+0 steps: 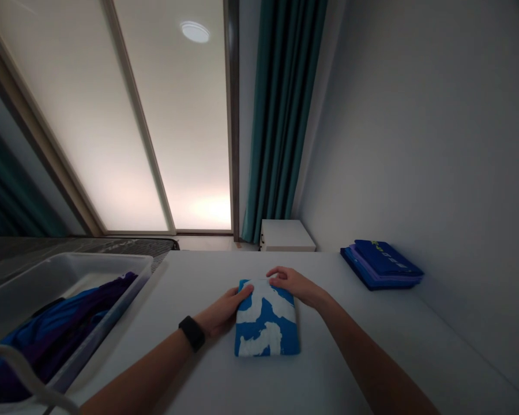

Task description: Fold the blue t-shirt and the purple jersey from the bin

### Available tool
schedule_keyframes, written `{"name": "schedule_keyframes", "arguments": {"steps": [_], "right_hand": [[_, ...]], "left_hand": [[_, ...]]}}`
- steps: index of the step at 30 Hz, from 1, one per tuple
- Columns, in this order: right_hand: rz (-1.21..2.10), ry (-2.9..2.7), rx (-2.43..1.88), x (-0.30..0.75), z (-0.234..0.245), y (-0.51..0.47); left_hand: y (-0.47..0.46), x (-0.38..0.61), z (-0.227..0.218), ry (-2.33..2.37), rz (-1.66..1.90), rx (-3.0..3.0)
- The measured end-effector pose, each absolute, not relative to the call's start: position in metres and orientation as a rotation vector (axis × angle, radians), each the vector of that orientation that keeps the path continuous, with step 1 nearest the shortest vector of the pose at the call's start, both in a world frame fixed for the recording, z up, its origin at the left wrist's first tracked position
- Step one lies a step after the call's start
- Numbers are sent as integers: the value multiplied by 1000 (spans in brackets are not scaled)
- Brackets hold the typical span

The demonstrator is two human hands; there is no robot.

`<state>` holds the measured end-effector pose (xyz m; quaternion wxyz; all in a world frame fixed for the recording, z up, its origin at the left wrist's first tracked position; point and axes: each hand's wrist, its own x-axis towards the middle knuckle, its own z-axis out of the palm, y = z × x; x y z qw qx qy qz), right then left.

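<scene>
A compact folded piece of blue and white patterned cloth (pixel 266 320), perhaps a garment, lies on the white table (pixel 320 380) in front of me. My left hand (pixel 225 308), with a dark watch on its wrist, grips its left side; the thumb lies on top and the other fingers are mostly hidden. At the far right corner, my right hand (pixel 294 285) touches the cloth with its lower fingertips. Its fingers are loosely curved and apart, the forefinger raised just beyond the far edge.
On the left stands a translucent plastic bin (pixel 145 265) holding blue and purple clothes (pixel 69 323). A stack of folded blue and purple clothes (pixel 383 265) sits at the right, by the wall. A small white cabinet (pixel 288 235) stands beyond the table's far edge.
</scene>
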<state>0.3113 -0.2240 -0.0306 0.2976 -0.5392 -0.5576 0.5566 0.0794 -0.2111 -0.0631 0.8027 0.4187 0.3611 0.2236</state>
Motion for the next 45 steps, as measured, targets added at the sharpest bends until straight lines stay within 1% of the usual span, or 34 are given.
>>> {"name": "schedule_keyframes", "arguments": {"steps": [3,6,10,15,21,26,29,31,34,40,42,45], "right_hand": [[1440,-1137,-1495,323,-48,-237],[1541,-938,-1358,335,-65,-259],[1639,-820,-1098,349,-75,-297],[1613,-868,-1052,373,-74,-337],[1449,-802,-1199,421,-83,-361],[1305,-688,-1206,457,-82,-377],[1205,-639,-1242,476,-72,-383],[1121,-613,-1257,487,-60,-383],[978,-560,-1255,493,-30,-384],[733,-469,-1267,460,52,-400],[695,-427,-1250,450,69,-403],[665,-352,-1230,449,76,-401]], "left_hand": [[-214,95,-55,835,490,916],[-216,109,-45,875,484,955],[-216,130,-34,831,452,971],[-212,164,-29,772,395,966],[-208,218,-51,698,343,914],[-208,261,-72,672,251,972],[-206,287,-69,618,213,1015],[-203,304,-58,567,209,1031],[-201,323,-28,505,237,1064],[-210,318,46,415,296,1080],[-211,318,59,413,285,1088],[-207,330,64,421,249,1109]]}}
